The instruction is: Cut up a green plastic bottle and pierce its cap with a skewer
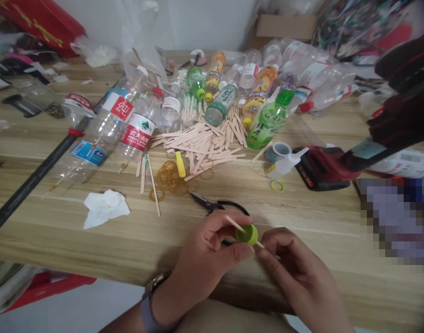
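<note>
Near the table's front edge, my left hand grips a green bottle cap between thumb and fingers, its hollow side facing up and left. A thin wooden stick runs through the cap and out the other side. The fingers of my right hand pinch the stick's lower right end. Partly hidden behind my left hand lies a pair of black scissors, blades pointing up and left. A yellow-green ring rests on the table beyond my right hand.
Popsicle sticks are heaped mid-table, beside rubber bands and a yellow-handled tool. Plastic bottles, including a green tea bottle, crowd the back. A white glue bottle and red cordless tool stand right; a crumpled tissue lies left.
</note>
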The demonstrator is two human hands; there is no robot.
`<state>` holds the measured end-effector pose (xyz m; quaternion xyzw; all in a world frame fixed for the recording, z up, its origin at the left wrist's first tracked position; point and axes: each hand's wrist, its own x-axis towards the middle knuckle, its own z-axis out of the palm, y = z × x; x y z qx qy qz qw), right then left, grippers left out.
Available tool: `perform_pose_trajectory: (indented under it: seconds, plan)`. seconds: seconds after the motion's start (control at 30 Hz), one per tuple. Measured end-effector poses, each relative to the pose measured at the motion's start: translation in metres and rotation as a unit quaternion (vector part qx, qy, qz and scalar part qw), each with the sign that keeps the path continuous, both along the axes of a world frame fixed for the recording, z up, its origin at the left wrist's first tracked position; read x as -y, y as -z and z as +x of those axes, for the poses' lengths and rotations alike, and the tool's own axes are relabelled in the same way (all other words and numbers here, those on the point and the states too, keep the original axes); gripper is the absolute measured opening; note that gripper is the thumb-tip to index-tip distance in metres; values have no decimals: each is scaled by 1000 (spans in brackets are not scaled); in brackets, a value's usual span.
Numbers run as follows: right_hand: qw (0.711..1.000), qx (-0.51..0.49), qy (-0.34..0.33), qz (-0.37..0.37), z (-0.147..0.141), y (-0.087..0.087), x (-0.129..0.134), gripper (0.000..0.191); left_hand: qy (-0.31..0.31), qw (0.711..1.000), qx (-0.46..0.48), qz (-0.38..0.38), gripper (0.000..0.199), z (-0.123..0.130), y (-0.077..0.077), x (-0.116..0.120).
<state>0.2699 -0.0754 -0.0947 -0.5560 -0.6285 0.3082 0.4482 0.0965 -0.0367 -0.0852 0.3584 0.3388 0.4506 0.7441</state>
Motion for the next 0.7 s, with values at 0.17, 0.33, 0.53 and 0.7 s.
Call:
perform_pose_trajectory:
  seconds: [0.17, 0.33, 0.53, 0.7]
  plan:
    - [997, 71, -20, 36, 5, -3, 0, 14, 8, 999, 10, 29, 27, 1, 6, 3]
    - [984, 164, -66, 37, 13, 2, 5, 19, 11, 999, 18, 38, 21, 2, 7, 2]
    - [987, 154, -22, 46, 10, 7, 4, 4, -18, 1000, 20, -8, 16, -1, 7, 1]
    - [977, 180, -38, 106, 8, -4, -2, 20, -10, 999, 21, -37, 15, 0, 6, 3]
